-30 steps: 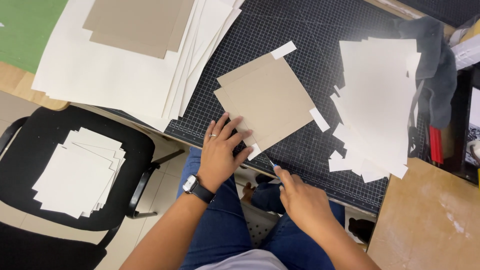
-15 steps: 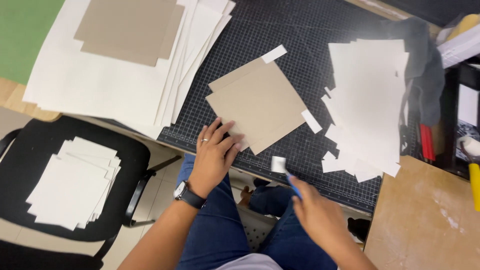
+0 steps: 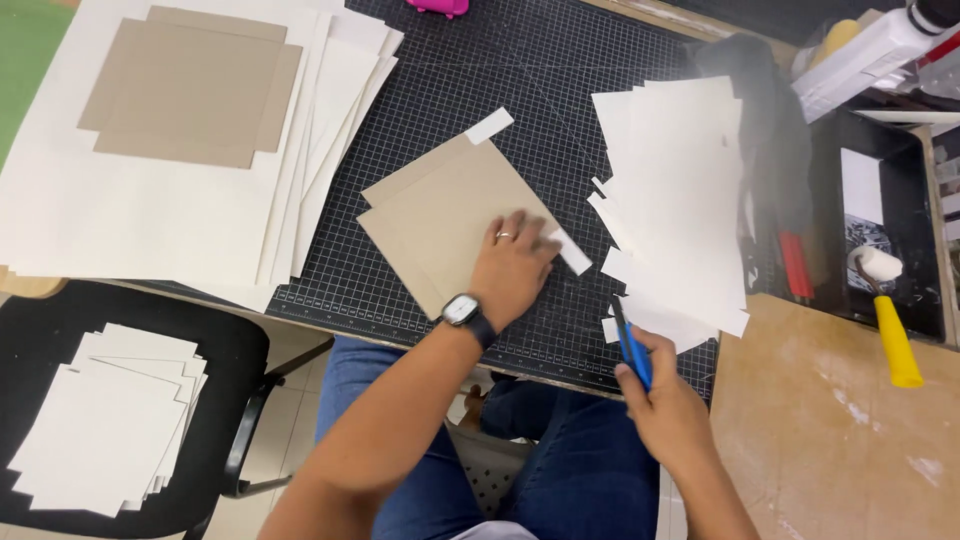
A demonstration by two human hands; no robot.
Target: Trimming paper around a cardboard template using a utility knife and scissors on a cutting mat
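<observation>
Left hand (image 3: 512, 265) lies flat and open, palm down, fingers spread on the brown cardboard sheets (image 3: 450, 222), pinning them to the black cutting mat (image 3: 520, 90); we note a ring on one finger and a wristwatch (image 3: 461, 311) on that wrist. Right hand (image 3: 665, 395) is closed around a blue knife (image 3: 630, 345), gripping its handle near the counter's front edge, tip just beside the loose white paper pile (image 3: 680, 200). We cannot make out a blade; the hand hides the knife's lower end. The cardboard sits mid-mat, rotated like a diamond, one corner pointing away from us, its long axis running from lower left to upper right; it looks like two sheets stacked slightly offset. A white tape strip (image 3: 489, 126) sticks out at the far corner, another (image 3: 568, 250) at the right edge, touching the left fingertips. Large white sheets (image 3: 150, 220) with more cardboard on top lie to the left, cut off by the frame. A chair (image 3: 230, 340) lower left carries a paper stack (image 3: 105, 415). A yellow-handled roller (image 3: 885, 310) rests far right, partly in a black tray.
</observation>
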